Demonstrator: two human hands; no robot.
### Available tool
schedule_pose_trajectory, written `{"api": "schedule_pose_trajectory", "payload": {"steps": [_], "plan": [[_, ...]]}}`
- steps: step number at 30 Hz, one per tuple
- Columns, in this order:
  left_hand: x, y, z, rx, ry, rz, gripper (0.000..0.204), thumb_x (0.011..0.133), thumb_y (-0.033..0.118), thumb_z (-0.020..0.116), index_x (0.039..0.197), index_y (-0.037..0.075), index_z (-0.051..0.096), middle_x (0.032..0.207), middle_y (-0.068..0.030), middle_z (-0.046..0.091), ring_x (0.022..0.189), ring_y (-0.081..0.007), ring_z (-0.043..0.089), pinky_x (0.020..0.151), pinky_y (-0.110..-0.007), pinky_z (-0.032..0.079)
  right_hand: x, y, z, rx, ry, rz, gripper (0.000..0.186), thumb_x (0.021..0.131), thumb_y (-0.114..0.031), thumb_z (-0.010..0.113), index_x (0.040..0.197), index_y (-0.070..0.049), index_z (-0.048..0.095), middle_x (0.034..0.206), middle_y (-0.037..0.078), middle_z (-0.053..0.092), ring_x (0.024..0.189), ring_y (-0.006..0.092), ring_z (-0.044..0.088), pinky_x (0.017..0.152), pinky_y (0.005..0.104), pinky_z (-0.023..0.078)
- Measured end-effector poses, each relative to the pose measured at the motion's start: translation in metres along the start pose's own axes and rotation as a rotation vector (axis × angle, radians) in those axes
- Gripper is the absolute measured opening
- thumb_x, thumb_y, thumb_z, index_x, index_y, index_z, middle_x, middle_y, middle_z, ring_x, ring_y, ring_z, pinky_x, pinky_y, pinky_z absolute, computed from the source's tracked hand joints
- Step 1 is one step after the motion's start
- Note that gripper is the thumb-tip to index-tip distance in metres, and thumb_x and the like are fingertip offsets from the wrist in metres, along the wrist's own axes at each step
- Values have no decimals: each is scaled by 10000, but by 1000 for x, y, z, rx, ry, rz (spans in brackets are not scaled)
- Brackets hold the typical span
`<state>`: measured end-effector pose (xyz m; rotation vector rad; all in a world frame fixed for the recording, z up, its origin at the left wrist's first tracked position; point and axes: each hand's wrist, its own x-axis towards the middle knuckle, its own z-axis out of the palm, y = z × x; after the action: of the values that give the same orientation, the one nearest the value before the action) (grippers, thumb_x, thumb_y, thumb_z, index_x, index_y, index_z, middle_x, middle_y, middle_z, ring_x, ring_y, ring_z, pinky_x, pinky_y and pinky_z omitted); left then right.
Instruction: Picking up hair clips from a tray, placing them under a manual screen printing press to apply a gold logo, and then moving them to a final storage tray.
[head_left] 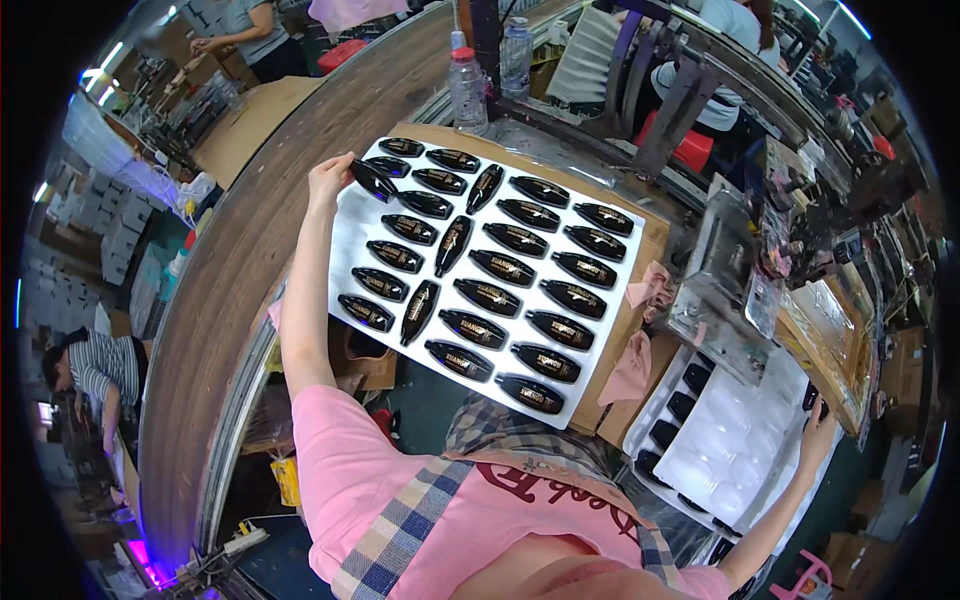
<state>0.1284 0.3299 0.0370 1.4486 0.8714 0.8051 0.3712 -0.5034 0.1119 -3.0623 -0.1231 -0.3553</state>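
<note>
My left hand (pixel 328 182), at the far left corner of a white sheet (pixel 343 245), pinches a glossy black pointed-oval piece (pixel 373 182) by one end. Rows of similar black pieces with gold print, such as this printed piece (pixel 502 267), lie on the sheet; a few are turned crosswise. On the right, beside a wooden-edged frame (pixel 825 345), my right hand (pixel 818 430) has its fingers closed at another black piece (pixel 811 397), mostly hidden. Under that arm sits a white moulded tray (pixel 715 440), with black pieces along its left side.
A printing machine (pixel 720 265) with metal arms stands at the right. Cardboard (pixel 652 240) lies under the sheet, with pink cloths (pixel 630 370) on it. A clear bottle (pixel 467 90) stands at the back. A brown conveyor belt (pixel 215 300) curves along the left. Other people work farther off.
</note>
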Motion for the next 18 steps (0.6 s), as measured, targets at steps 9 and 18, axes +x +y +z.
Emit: {"api": "schedule_pose_trajectory", "payload": {"steps": [9,18], "plan": [[44,-39,-12,463,352,-148,194,696,250,670,761,67,666,665,-63,617,555,-119,577,539,-251,478,3,85,43,99,-91,121,472,827,-383,481,1108,-3,484,1039,205,534,960,329,512,823,358,390],[25,-26,8,1077,446,-18,272,758,318,550,807,73,657,836,-153,627,830,-278,599,754,-358,451,-7,109,52,304,100,80,433,855,-332,467,1109,19,464,1090,202,479,925,306,498,787,353,409]]}}
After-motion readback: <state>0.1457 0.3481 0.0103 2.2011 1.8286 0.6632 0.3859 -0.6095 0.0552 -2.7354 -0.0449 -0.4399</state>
